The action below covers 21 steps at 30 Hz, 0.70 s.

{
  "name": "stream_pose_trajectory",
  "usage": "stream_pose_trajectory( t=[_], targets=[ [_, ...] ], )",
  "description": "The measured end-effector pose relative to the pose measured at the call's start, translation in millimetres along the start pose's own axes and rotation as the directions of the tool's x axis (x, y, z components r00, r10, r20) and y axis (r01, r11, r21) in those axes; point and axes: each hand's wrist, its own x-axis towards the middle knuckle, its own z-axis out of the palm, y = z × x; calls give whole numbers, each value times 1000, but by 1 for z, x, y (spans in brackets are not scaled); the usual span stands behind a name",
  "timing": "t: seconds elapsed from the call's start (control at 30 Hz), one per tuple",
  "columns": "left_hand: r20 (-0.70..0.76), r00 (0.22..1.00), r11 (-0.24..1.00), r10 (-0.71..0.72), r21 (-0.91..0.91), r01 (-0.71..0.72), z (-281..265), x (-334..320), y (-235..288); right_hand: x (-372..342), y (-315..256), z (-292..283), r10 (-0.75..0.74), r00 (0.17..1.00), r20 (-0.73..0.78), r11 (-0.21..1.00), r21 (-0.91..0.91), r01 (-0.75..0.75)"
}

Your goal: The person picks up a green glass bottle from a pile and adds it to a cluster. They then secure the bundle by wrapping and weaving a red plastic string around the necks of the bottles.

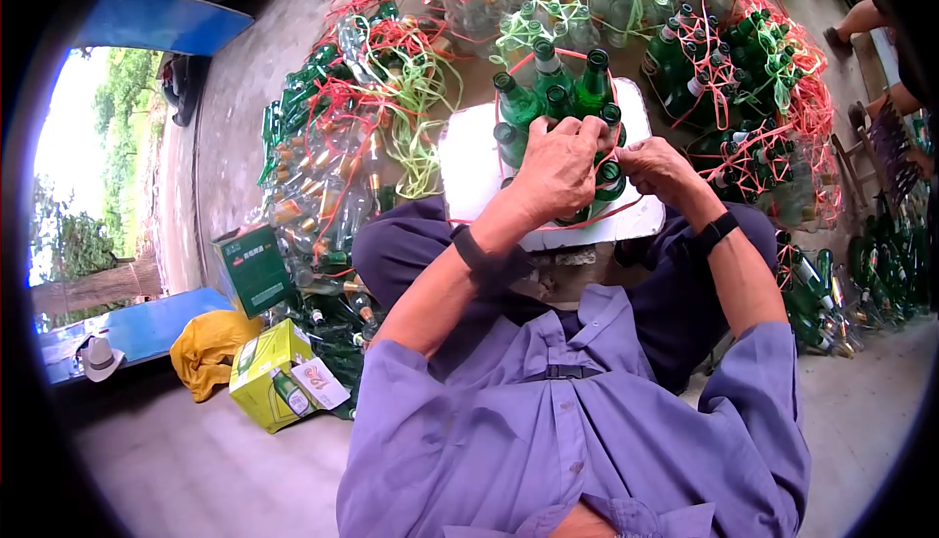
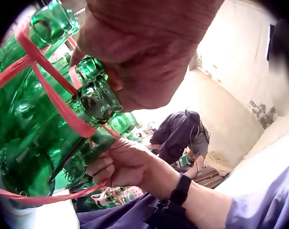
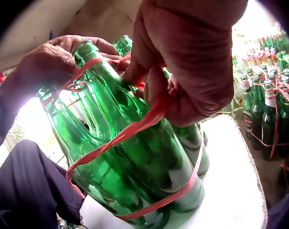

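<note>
A cluster of empty green glass bottles (image 1: 518, 103) stands on a white board (image 1: 465, 171) in front of the seated person, with red plastic strapping (image 3: 113, 140) looped round their bodies and necks. My left hand (image 1: 562, 171) curls over the bottle tops and grips at a neck; its fingertips are partly hidden behind the glass in the left wrist view. At the right side of the cluster, my right hand (image 1: 660, 168) pinches the strapping between thumb and fingers. A twisted length of it runs from that hand across the bottles in the right wrist view.
Tied bundles of bottles (image 1: 685, 64) ring the board, with tangled red and pale green strapping (image 1: 421, 132) on the left ones. A dark green carton (image 1: 256, 269), a yellow-green carton (image 1: 274, 372) and a yellow cloth (image 1: 207, 347) lie to the left. Another person (image 2: 180, 136) bends down nearby.
</note>
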Motion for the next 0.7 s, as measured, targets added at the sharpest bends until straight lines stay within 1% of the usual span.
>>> stream_pose_trajectory(
  t=[0.03, 0.07, 0.13, 0.17, 0.2, 0.23, 0.27, 0.33, 0.4, 0.43, 0.47, 0.5, 0.53, 0.57, 0.6, 0.63, 0.67, 0.7],
  targets=[
    [22, 1000, 1000, -14, -20, 14, 0, 0, 0, 4, 5, 1, -13, 1000, -27, 1000, 4, 13],
    [22, 1000, 1000, -12, -16, 12, 0, 0, 1, 7, 9, 0, -26, 998, -54, 1000, 7, 27],
    [2, 1000, 997, -3, -75, 3, -2, 0, 1, 3, 3, 8, -65, 994, -84, 998, 10, 66],
    [24, 999, 999, -22, -47, 23, -1, 1, 1, 4, 2, 9, -72, 994, -85, 997, -23, 70],
    [31, 999, 999, -8, -40, 10, -3, 3, 2, 7, 2, 9, -78, 993, -88, 996, -53, 73],
    [43, 999, 999, -9, -33, 10, -5, 5, 1, 8, 3, 8, -117, 991, -71, 990, -93, 110],
    [54, 998, 999, -13, -30, 14, -6, 6, 0, 9, 5, 6, -119, 990, -81, 990, -87, 112],
    [55, 998, 999, -4, -54, 7, -10, 8, 1, 2, -4, 13, -81, 981, -175, 982, -180, 49],
    [103, 994, 999, -23, -21, 25, -13, 9, 3, -10, -17, 13, -61, 984, -169, 975, -220, 23],
    [73, 997, 999, -17, 28, 15, -12, 9, 3, -15, -22, 11, -66, 992, -108, 977, -210, 42],
    [71, 997, 999, -21, 29, 19, -13, 10, 2, -17, -23, 9, -70, 997, -45, 979, -197, 60],
    [66, 998, 997, -13, 73, 8, -15, 11, 4, -15, -22, 7, -104, 994, 40, 988, -108, 108],
    [65, 998, 993, -5, 115, -2, -16, 9, 5, -14, -20, 5, -99, 994, 44, 989, -107, 103],
    [35, 999, 999, 10, 48, -11, -15, 9, 2, -14, -18, 2, -116, 992, 49, 982, -146, 122],
    [39, 999, 999, 5, 44, -7, -15, 8, 2, -16, -17, 1, -134, 990, 55, 973, -185, 142],
    [36, 999, 1000, 1, 22, -2, -15, 9, 2, -13, -15, -1, -119, 991, 64, 986, -106, 125],
    [31, 1000, 1000, -2, 2, 2, -17, 10, 2, -16, -15, -4, -119, 991, 67, 986, -107, 126],
    [23, 1000, 999, -8, 51, 6, -17, 10, 4, -26, -23, -1, -86, 994, 62, 990, -108, 92]
  ],
)
